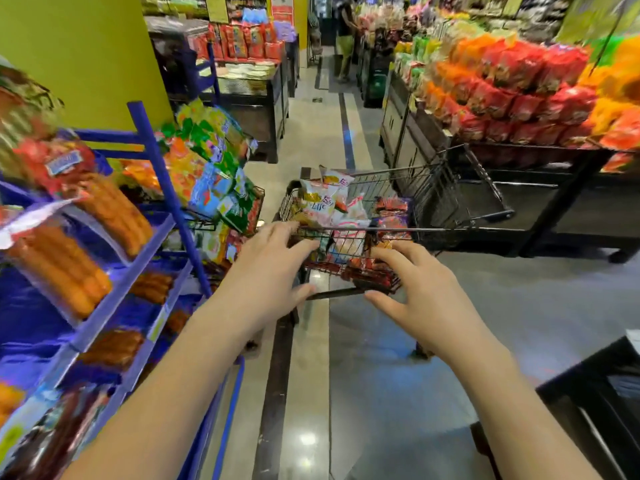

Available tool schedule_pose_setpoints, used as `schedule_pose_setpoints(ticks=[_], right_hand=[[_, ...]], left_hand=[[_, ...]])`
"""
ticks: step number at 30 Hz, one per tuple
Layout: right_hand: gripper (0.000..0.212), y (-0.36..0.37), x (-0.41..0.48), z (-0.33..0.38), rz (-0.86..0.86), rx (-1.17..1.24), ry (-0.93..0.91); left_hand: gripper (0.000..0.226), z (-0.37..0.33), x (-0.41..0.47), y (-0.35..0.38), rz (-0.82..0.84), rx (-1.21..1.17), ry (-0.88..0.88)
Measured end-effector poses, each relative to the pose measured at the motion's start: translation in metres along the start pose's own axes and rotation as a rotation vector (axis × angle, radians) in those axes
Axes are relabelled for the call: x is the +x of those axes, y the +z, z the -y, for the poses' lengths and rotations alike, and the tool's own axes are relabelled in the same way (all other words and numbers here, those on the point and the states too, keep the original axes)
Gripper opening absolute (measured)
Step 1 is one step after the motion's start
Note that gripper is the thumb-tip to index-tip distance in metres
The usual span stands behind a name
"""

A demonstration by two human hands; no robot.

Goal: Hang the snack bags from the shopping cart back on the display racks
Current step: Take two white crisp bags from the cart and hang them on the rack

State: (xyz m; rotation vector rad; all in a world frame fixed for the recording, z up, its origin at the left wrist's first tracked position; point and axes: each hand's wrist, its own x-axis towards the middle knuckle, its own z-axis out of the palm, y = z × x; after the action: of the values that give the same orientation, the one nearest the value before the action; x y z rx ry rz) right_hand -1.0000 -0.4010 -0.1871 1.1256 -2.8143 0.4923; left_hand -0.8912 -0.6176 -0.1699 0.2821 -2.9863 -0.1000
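Snack bags [323, 202] sit piled in a wire shopping cart [446, 188] in the middle of a store aisle, just right of a blue display rack [154, 157] crowded with hanging packets. The pale white-and-yellow bags stand roughly upright at the cart's far left, long axis up and down, tops pointing up and leaning slightly away from the viewer. Flatter red packets [372, 271] lie at the near end, and their direction is hard to make out. The left hand [266, 271] and right hand [427, 296] both reach toward the near end of the cart, either side of its dark handle bar [337, 293]. The fingers [298, 247] of each hand are spread apart and hold nothing. Whether the left fingertips touch the cart rim cannot be told. The likely risks come from how things lie. The cart is on wheels on a glossy floor [381, 393], so a push on its rim could roll it away from the rack. The bags are loosely heaped, so pulling one could drag others over the edge. The rack is already full, so pushing a bag onto it could knock neighbouring packets off. A person [346, 36] stands far down the aisle, well apart from the cart.
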Motion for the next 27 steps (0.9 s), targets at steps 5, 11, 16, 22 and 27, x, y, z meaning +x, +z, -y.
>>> schedule_pose_setpoints(ticks=[5,11,16,22,27], right_hand=[[0.069,0.013,0.065,-0.015,0.004,0.026,-0.002],[0.071,0.040,0.153,-0.054,0.011,0.077,-0.029],[0.070,0.062,0.238,-0.104,0.047,0.069,-0.044],[0.074,0.081,0.329,-0.139,0.130,0.082,-0.060],[0.073,0.102,0.386,-0.151,0.168,0.110,-0.061]], left_hand=[[0.070,0.023,0.058,0.016,0.024,-0.032,-0.005],[0.071,0.046,0.147,0.044,0.084,0.014,-0.043],[0.069,0.055,0.242,0.064,0.134,0.042,-0.053],[0.068,0.079,0.321,0.088,0.169,0.018,-0.108],[0.070,0.103,0.369,0.108,0.235,0.009,-0.130]])
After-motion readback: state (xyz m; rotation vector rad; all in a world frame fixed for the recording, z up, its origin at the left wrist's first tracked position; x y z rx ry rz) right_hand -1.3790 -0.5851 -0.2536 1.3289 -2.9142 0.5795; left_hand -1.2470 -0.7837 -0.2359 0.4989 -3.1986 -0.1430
